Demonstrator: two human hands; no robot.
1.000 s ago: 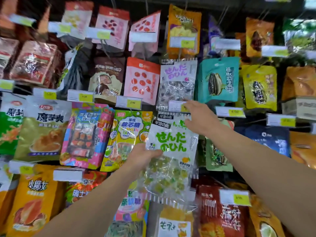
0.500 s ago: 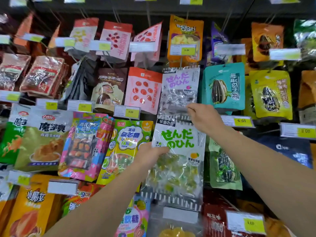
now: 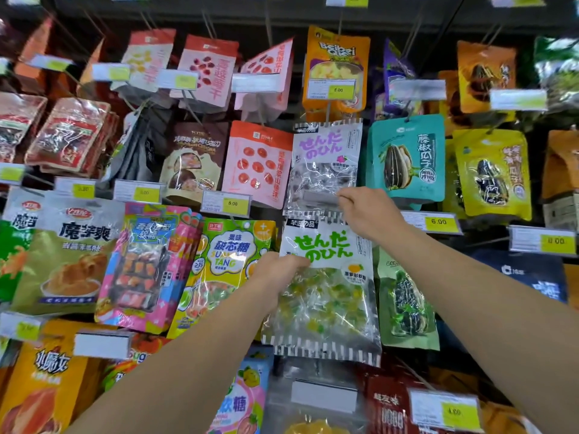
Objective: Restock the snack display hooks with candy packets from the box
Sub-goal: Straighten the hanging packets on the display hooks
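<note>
Since the earlier frames the candy packet [image 3: 326, 286] sits a little higher against the display and the right hand has shifted up and rightward along its top edge, while the left hand keeps its place on the packet's side.

Left of centre, the left hand [image 3: 275, 274] grips the packet's left edge, thumb across the front just under the green lettering. The packet hangs at centre frame, its upper half white and printed, its lower half clear film full of small wrapped sweets. At centre right, the right hand [image 3: 366, 214] has its fingers curled at the packet's top edge, just below the purple packet [image 3: 326, 167]; whether it pinches the header or the hook cannot be told, since the hook is hidden.

The packet looks light, soft and crinkly, with slippery film and loose contents that sag. It is probably best held by the stiffer top header beside the hang hole, with the side steadied.
</note>
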